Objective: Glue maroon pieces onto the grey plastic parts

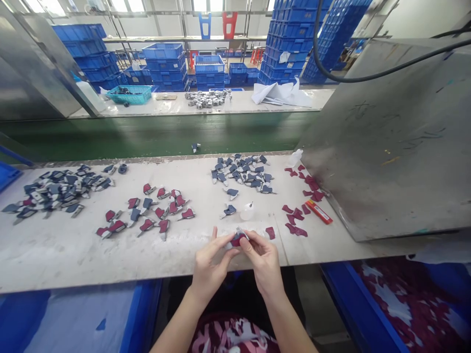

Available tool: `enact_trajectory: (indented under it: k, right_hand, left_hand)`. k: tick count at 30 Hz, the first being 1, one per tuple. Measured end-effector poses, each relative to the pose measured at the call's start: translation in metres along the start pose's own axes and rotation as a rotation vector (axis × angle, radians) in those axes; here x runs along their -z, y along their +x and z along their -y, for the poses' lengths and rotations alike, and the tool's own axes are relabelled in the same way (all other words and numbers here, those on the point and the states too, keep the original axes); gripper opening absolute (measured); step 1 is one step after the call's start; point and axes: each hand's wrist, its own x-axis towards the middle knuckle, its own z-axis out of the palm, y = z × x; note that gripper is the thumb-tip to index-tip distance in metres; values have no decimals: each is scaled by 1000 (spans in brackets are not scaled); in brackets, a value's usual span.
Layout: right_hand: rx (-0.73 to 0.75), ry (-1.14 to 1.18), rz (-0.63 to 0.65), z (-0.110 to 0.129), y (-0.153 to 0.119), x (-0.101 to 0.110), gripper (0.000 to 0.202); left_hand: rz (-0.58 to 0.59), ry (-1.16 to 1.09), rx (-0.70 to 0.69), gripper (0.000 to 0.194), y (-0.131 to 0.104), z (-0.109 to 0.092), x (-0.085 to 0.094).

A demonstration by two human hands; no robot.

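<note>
My left hand (210, 262) and my right hand (264, 260) meet at the table's front edge, both closed on one small maroon and grey part (238, 238). Fingers cover much of it. Just right of it lies a loose maroon piece (270, 232). Beyond my hands are a small translucent bottle (248, 211) and a navy and grey part (228, 210). More navy and grey parts (243, 171) form a heap behind. To the left, maroon and grey parts (160, 212) are spread about, several with a maroon face up. Loose maroon pieces (294, 215) are scattered on the right.
A red and orange packet (318, 212) lies beside a large metal housing (401, 147). At far left is a big heap of navy parts (61, 189). A green conveyor belt (158, 132) runs behind the table, carrying one part (195, 147). Blue bins (362, 306) flank me below.
</note>
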Motion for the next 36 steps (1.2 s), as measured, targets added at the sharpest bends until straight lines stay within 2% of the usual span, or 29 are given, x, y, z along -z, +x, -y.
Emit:
enact_trajectory:
  k: [2, 3, 5, 7, 9, 12, 17, 20, 23, 25, 28, 32, 36]
  right_hand:
    - [83, -108, 15, 0, 0, 4, 30]
    - [173, -204, -3, 0, 0, 7, 36]
    - [426, -437, -68, 3, -1, 13, 44]
    - [675, -650, -93, 7, 0, 18, 35]
    - [836, -772, -33, 12, 2, 23, 22]
    - [930, -815, 94, 16, 7, 26, 22]
    - [889, -792, 177, 16, 10, 23, 32]
    - [872, -757, 155, 12, 8, 20, 34]
    - [869, -695, 96, 7, 5, 16, 25]
    - [799, -647, 50, 4, 2, 14, 27]
    - [635, -585, 37, 1, -2, 11, 45]
    - [465, -525, 62, -1, -3, 6, 29]
    - [305, -433, 148, -3, -1, -3, 17]
  left_hand:
    - [22, 12, 50, 28, 3, -2, 5]
    - [33, 15, 105, 25, 4, -4, 8]
    - [71, 1, 231, 23, 7, -12, 11]
    - [127, -38, 335, 21, 10, -20, 14]
    - [174, -82, 407, 19, 13, -26, 17]
    - [226, -109, 483, 19, 16, -30, 21]
    - [305, -153, 553, 19, 19, -34, 25]
    - [304, -215, 574, 20, 19, -35, 24]
    - [253, -235, 562, 19, 18, -31, 23]
    - [202, -173, 552, 19, 17, -27, 24]
    - [165, -66, 555, 22, 17, -21, 29]
    - [190, -86, 541, 23, 17, -19, 35]
    - [156, -130, 522, 23, 14, -17, 39]
